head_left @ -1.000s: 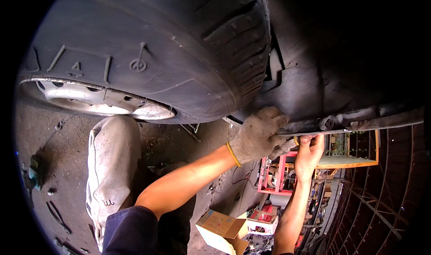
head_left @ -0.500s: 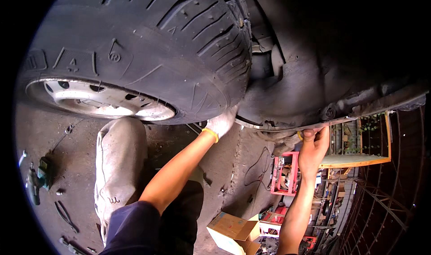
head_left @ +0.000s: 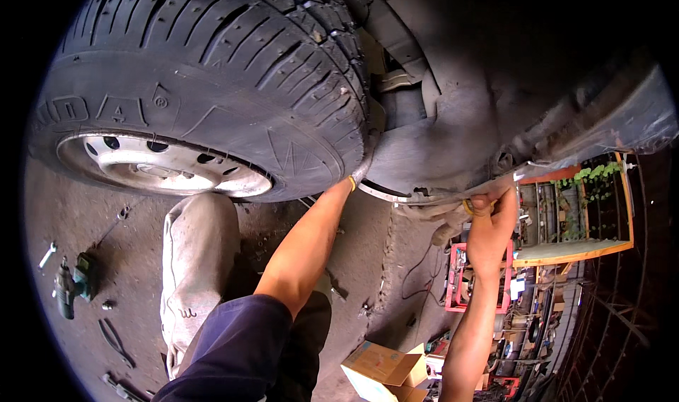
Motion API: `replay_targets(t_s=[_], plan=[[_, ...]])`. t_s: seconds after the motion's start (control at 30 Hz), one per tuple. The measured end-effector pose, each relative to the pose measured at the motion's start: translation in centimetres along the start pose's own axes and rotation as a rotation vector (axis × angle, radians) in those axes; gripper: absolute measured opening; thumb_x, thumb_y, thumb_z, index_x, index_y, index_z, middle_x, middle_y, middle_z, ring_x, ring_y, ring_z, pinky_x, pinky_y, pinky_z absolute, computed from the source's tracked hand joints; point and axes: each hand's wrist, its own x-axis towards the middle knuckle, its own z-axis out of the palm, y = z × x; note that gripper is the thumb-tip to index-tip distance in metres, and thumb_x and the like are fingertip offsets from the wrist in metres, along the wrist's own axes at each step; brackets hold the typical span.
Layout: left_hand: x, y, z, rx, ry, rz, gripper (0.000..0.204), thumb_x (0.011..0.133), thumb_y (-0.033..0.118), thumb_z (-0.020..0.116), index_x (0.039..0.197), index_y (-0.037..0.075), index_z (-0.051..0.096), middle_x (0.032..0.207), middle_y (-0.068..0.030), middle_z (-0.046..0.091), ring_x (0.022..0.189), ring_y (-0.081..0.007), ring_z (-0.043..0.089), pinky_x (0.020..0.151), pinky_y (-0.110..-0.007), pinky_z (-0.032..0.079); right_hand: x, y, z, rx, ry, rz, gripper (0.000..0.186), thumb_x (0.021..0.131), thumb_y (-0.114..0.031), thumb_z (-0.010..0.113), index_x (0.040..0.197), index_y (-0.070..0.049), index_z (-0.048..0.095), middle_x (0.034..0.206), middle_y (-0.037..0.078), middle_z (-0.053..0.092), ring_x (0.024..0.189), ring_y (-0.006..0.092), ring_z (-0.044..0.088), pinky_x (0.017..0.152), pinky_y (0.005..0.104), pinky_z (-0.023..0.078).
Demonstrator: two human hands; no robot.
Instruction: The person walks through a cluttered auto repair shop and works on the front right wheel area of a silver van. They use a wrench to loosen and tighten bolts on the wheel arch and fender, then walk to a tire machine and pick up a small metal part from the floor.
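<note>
My left hand [head_left: 359, 174], in a grey glove with a yellow cuff, reaches between the black tyre [head_left: 212, 84] on its pale steel rim [head_left: 240, 179] and the dark wheel-well liner [head_left: 460, 140]; its fingers are hidden. Bare, my right hand [head_left: 488, 232] has its fingers curled up on the fender edge [head_left: 523, 179], thumb upward. A second grey glove [head_left: 442, 222] with a yellow cuff hangs against the thumb, below the edge; whether the hand grips it too is unclear.
On the floor at left lie a cordless power tool [head_left: 78, 282], a wrench [head_left: 48, 255] and pliers [head_left: 117, 342]. A padded grey cloth form [head_left: 198, 260] is under the wheel. Lower right are a cardboard box [head_left: 378, 366], red frame [head_left: 456, 299], cluttered shelving [head_left: 537, 310] and wood-framed opening [head_left: 566, 257].
My left hand has moved from the fender edge into the gap beside the tyre, its fingers now out of sight. My right hand stays at the edge. The view has shifted, showing more tread.
</note>
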Motion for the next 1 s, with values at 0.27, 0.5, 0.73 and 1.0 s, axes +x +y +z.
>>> replay_targets(t_s=[0.27,0.5,0.73,1.0], plan=[[0.5,-0.9,0.0,0.117,0.085,0.053,0.041,0.094,0.037,0.053,0.104,0.000,0.069,0.106,-0.0185,0.070,0.098,-0.0288,0.066,0.085,-0.037,0.048,0.2,-0.6,-0.3,-0.068,-0.008,-0.015,0.031,0.088,-0.016,0.070,0.085,-0.004,0.042,0.076,0.001,0.040,0.072,0.0109,0.037,0.067,0.0248,0.038],[0.5,0.7,0.2,0.224,-0.179,-0.279,0.062,0.098,0.051,0.039,0.135,0.002,0.050,0.141,-0.0166,0.050,0.133,-0.0285,0.044,0.109,-0.036,0.033,0.2,-0.2,-0.5,-0.137,-0.008,-0.032,0.035,0.089,-0.025,0.070,0.084,-0.002,0.044,0.075,0.004,0.046,0.071,0.0126,0.041,0.067,0.0270,0.040],[0.5,3.5,-1.0,0.298,-0.099,0.099,0.045,0.097,0.038,0.043,0.116,0.002,0.064,0.119,-0.0197,0.063,0.112,-0.0329,0.059,0.094,-0.038,0.043,0.1,-0.5,-0.5,-0.106,-0.018,-0.016,0.035,0.090,-0.027,0.069,0.085,-0.002,0.046,0.075,0.004,0.049,0.071,0.0127,0.044,0.067,0.0283,0.041],[1.4,-11.4,-3.6,-0.351,0.105,-0.462,0.026,0.090,0.038,0.065,0.089,0.012,0.064,0.060,0.0025,0.047,0.048,-0.0102,0.039,0.046,-0.026,0.035,0.6,0.1,0.2,-0.059,0.002,-0.057,0.029,0.095,-0.027,0.063,0.086,-0.003,0.048,0.078,0.000,0.048,0.075,0.0092,0.042,0.070,0.0248,0.038]])
